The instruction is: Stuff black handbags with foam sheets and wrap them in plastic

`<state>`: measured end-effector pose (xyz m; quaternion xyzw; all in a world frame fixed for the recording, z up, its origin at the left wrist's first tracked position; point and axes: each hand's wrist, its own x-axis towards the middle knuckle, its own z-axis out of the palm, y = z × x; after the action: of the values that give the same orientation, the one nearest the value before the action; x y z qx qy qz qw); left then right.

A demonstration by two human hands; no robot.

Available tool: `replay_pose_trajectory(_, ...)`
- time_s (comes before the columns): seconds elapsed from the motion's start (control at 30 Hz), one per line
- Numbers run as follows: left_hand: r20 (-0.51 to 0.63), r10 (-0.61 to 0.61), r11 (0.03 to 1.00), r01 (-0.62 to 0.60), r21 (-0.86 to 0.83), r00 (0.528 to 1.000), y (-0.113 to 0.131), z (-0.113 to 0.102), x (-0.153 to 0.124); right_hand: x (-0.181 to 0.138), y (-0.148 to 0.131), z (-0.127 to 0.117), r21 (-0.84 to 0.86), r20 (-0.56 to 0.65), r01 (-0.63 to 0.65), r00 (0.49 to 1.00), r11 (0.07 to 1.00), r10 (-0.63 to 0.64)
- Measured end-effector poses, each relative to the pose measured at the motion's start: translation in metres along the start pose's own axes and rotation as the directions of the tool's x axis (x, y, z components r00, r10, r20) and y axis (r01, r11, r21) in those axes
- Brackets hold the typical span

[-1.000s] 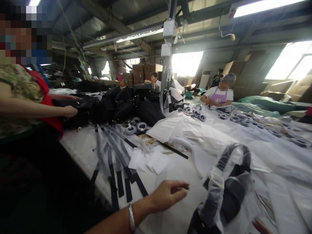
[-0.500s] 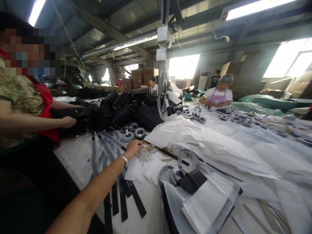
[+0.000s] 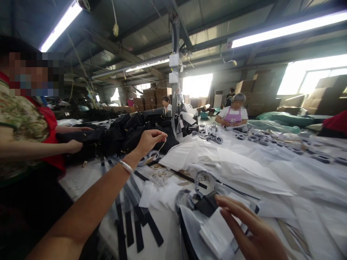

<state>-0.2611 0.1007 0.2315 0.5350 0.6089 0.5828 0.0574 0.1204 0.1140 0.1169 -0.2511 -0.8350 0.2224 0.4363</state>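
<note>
My left grip (image 3: 151, 140) pinches a thin string (image 3: 163, 145), raised beyond the partly plastic-wrapped handbag (image 3: 205, 206), likely to hang clear of the string pile (image 3: 160, 177) left of that handbag; my right grip (image 3: 251, 229) sits over it, fingers parted, contact unclear.

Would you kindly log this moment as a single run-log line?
left hand: pinching string | right hand: open, over bag, contact unclear | bag: on table, straps to its left
</note>
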Motion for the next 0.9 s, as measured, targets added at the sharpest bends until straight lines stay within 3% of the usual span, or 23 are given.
replay_pose_trajectory(0.1,0.057,0.058,0.993,-0.052,-0.104,0.997,0.047,0.016,-0.011,0.056,-0.031,0.019,0.126,0.008,0.029,1.0,0.992,-0.03)
replay_pose_trajectory(0.2,0.126,0.097,0.98,-0.073,-0.183,0.987,0.086,0.038,-0.029,0.092,-0.048,0.035,0.335,0.052,-0.011,0.999,0.942,-0.007)
replay_pose_trajectory(0.3,0.198,0.113,0.969,-0.063,-0.24,0.974,0.111,0.059,-0.047,0.102,-0.052,0.038,0.61,0.11,-0.141,0.99,0.779,0.093)
replay_pose_trajectory(0.4,0.248,0.088,0.96,-0.016,-0.28,0.965,0.115,0.076,-0.058,0.091,-0.044,0.028,0.668,0.157,-0.297,0.953,0.683,0.261)
replay_pose_trajectory(0.5,0.327,0.004,0.957,0.091,-0.275,0.945,0.092,0.092,-0.065,0.068,-0.027,0.015,0.58,0.128,-0.37,0.921,0.726,0.368)
replay_pose_trajectory(0.6,0.452,-0.159,0.945,0.267,-0.186,0.878,0.043,0.103,-0.077,0.047,-0.006,0.007,0.42,0.147,-0.459,0.886,0.783,0.44)
replay_pose_trajectory(0.77,0.571,-0.459,0.843,0.536,0.038,0.681,-0.046,0.099,-0.127,0.038,0.012,0.02,0.041,0.323,-0.496,0.828,0.867,0.459)
replay_pose_trajectory(0.9,0.634,-0.584,0.714,0.692,0.106,0.506,-0.088,0.097,-0.174,0.055,0.012,0.052,-0.199,0.438,-0.412,0.774,0.889,0.457)
